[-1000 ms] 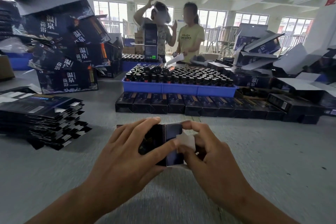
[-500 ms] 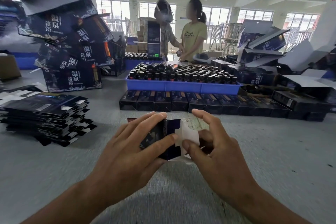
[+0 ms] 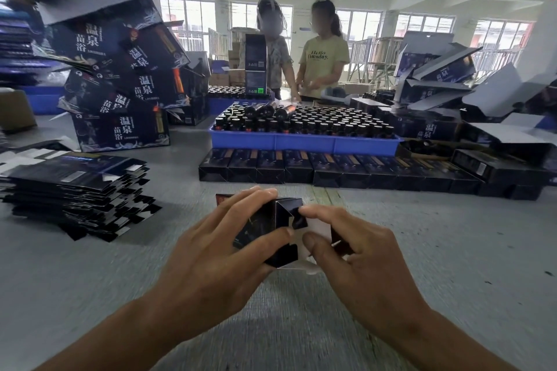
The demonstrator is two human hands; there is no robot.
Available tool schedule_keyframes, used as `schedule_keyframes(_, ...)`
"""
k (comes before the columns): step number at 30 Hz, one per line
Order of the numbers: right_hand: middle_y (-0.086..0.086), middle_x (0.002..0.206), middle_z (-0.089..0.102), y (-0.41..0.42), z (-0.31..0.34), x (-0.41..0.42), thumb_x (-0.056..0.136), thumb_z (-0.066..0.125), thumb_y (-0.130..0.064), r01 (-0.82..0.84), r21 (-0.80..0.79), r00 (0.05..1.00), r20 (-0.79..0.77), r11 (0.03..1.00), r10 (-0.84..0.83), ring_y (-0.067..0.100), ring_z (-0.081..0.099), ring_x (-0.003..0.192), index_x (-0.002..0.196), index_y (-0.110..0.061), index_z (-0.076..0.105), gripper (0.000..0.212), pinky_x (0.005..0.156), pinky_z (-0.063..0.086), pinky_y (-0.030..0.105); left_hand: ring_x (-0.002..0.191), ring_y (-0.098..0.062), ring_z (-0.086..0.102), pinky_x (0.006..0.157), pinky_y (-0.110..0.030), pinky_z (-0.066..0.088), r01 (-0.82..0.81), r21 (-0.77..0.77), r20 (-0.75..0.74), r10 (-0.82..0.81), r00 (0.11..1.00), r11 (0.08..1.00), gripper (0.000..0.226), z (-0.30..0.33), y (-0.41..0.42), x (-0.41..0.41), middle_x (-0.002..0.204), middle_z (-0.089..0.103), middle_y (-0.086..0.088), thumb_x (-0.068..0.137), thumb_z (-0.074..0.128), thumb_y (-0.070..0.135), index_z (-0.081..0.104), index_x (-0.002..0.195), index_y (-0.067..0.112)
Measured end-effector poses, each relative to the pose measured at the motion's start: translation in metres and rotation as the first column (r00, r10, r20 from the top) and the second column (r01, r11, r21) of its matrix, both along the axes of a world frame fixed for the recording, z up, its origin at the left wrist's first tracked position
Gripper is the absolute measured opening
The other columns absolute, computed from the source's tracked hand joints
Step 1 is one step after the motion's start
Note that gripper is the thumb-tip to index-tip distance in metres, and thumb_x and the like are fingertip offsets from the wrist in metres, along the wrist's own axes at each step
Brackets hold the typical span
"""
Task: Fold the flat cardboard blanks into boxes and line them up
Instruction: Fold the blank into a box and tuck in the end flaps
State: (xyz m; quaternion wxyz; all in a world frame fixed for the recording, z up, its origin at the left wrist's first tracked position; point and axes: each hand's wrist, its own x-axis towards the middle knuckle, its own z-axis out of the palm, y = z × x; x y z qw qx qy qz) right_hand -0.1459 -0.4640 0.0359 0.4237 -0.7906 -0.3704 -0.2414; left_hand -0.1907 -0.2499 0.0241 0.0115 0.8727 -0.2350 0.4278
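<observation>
On the grey table (image 3: pixel 90 280) we keep the stack of flat blanks (image 3: pixel 75 187) to our left, the row of finished boxes (image 3: pixel 331 167) ahead by the blue tray (image 3: pixel 301 141). Nearest us — the half-folded box (image 3: pixel 271 232), our left hand (image 3: pixel 217 256) gripping its body, our right hand (image 3: pixel 361 262) pinching its end flaps.

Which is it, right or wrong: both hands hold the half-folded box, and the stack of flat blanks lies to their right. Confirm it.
Wrong on one point. The head view shows the stack of flat blanks to the left of the hands, not the right. Both hands, left hand and right hand, do hold the half-folded box.
</observation>
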Motion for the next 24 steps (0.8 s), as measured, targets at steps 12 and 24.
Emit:
schedule_keyframes(12, -0.042, 0.125, 0.051, -0.0030, 0.0015, 0.0004, 0.085, 0.054, -0.072, -0.071, -0.131, 0.994, -0.096, 0.989, 0.058, -0.012, 0.053, 0.116, 0.139, -0.046, 0.048, 0.060, 0.089, 0.048, 0.011, 0.131, -0.031, 0.047, 0.088, -0.034, 0.049, -0.034, -0.012, 0.000, 0.034, 0.999, 0.999, 0.045, -0.0008, 0.0037, 0.0019, 0.145, 0.046, -0.016, 0.094, 0.052, 0.041, 0.051, 0.136, 0.025)
schedule_keyframes(24, -0.025, 0.107, 0.067, 0.0000, -0.0030, -0.0006, 0.086, 0.077, -0.027, 0.004, -0.025, 1.000, 0.013, 1.000, -0.004, -0.002, 0.065, 0.094, 0.120, -0.041, 0.058, 0.041, 0.079, 0.054, 0.017, 0.133, -0.031, 0.046, 0.086, -0.036, 0.053, -0.002, 0.037, 0.019, 0.001, 1.000, 0.999, 0.045, 0.0011, 0.0006, -0.0003, 0.145, 0.042, -0.014, 0.092, 0.061, 0.035, 0.052, 0.135, 0.026)
